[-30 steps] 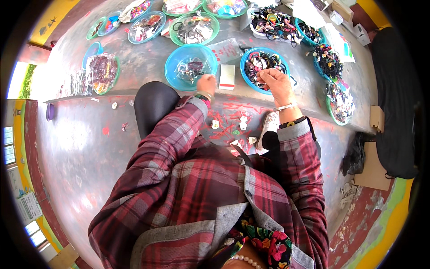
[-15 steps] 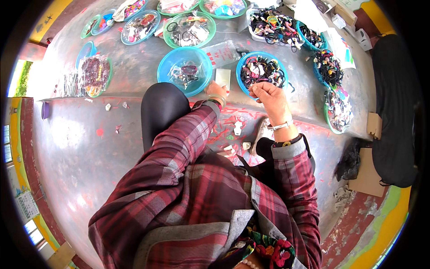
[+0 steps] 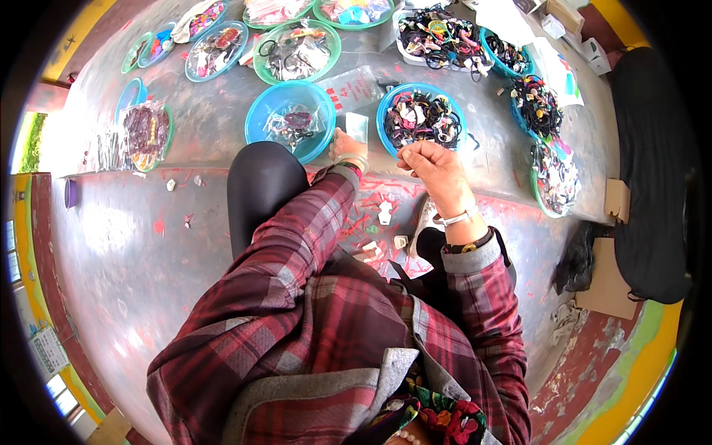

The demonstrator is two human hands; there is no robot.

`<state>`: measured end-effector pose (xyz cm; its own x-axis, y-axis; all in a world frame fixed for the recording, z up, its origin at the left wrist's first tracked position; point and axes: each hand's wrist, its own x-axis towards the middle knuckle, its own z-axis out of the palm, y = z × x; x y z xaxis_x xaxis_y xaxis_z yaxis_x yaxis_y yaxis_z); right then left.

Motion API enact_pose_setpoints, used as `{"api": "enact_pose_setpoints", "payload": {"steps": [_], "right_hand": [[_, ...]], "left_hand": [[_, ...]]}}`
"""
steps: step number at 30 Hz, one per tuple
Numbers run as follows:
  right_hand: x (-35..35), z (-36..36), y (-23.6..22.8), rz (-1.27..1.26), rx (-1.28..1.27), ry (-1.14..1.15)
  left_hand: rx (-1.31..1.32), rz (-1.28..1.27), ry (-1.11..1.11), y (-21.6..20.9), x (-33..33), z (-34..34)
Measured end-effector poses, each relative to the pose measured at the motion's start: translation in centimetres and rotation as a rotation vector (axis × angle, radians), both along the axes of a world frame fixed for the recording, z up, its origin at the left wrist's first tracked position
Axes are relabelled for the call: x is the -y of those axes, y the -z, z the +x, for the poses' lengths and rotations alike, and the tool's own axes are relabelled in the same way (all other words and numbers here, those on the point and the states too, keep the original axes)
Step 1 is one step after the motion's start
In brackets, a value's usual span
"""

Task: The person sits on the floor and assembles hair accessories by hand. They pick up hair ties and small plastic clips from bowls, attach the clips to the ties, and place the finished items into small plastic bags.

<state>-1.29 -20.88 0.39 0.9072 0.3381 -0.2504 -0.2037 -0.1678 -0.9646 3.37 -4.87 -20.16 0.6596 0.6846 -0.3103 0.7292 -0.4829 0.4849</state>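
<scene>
My left hand is at the edge of a small pale, shiny card, its fingers curled against the card's lower left side and partly hidden. Left of it stands a blue basin with a clear bag of dark hair ties inside. My right hand is held over the near rim of a blue basket heaped with black and coloured hair ties. Its thumb and forefinger are pinched together. Whatever lies between them is too small to make out.
More baskets of hair accessories surround the work: a green basin, a white tub, and several baskets along the right. A clear printed bag lies behind the card. White scraps litter the lower floor near my shoe.
The whole view has shifted a little, moving things leftward in the picture. The pale card beside my left hand looks tilted and shorter. My right hand keeps its pinch near the basket rim.
</scene>
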Motion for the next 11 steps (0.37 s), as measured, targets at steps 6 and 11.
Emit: {"api": "enact_pose_setpoints", "payload": {"steps": [6,11], "right_hand": [[0.0,0.3,0.4,-0.035,0.024,-0.011],[-0.1,1.0,0.8,-0.059,0.033,0.007]], "left_hand": [[0.194,-0.301,0.041,2.2,-1.5,-0.1],[0.39,-0.813,-0.001,2.3,-2.1,-0.3]]}}
